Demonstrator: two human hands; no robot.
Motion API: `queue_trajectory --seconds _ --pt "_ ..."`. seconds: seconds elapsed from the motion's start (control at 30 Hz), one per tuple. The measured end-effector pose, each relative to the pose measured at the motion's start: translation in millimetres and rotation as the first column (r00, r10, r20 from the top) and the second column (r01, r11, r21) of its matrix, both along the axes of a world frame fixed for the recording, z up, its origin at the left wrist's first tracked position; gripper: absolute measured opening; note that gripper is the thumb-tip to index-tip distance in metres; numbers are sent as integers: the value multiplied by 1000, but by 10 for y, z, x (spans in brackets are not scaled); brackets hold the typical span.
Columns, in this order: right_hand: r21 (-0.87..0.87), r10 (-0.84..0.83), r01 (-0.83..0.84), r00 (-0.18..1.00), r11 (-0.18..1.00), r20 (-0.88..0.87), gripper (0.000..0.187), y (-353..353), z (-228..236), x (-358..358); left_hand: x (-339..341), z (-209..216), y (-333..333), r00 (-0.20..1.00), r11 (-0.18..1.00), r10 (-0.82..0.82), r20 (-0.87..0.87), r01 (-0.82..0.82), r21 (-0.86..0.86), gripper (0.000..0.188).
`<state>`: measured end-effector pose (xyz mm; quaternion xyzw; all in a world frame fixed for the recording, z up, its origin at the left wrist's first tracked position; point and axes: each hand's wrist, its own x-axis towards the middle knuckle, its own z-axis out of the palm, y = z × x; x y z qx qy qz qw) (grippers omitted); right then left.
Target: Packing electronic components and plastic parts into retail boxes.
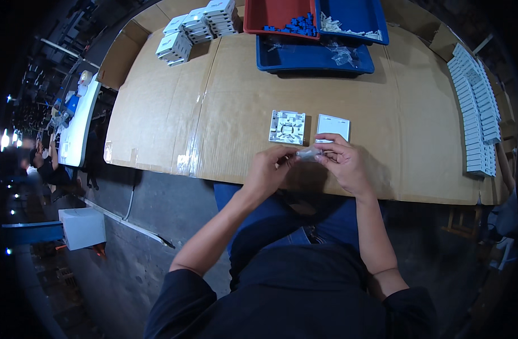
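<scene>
Between my two hands, just above the near edge of the cardboard-covered table (236, 130), is a small clear plastic bag (308, 153). My left hand (268, 168) pinches its left end, and my right hand (345, 165) grips its right end. What the bag contains is too small to make out. Beyond my left hand lies an open white plastic box base (288, 127) with moulded parts inside. A flat white cover (333, 126) sits to its right, its near edge partly hidden by my right fingers.
At the back stand a red tray (249, 22) of blue pieces, a blue tray (383, 25) of white pieces and another blue tray (293, 68) with clear bags. Stacked white boxes (174, 48) are at back left. White parts (473, 113) stand in rows at right.
</scene>
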<state>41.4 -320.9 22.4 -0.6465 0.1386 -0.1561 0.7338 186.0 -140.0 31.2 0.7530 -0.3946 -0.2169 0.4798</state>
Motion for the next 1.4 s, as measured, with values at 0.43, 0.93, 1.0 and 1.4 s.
queue_trajectory --seconds 0.43,0.93,1.0,1.4 --pt "-691 -122 33 989 722 -80 23 -35 -15 646 802 -49 -93 869 996 -89 486 69 58 20" --pt "-879 -194 156 978 450 74 13 -8 -134 923 875 -257 -50 824 998 -59 564 59 18 15" --pt "-878 -207 151 976 454 60 12 7 -146 955 882 -305 -28 855 999 -50 517 52 10 14" --pt "-861 -77 -16 995 509 -64 11 -162 -125 962 865 -365 122 803 990 -110 586 142 -8 37"
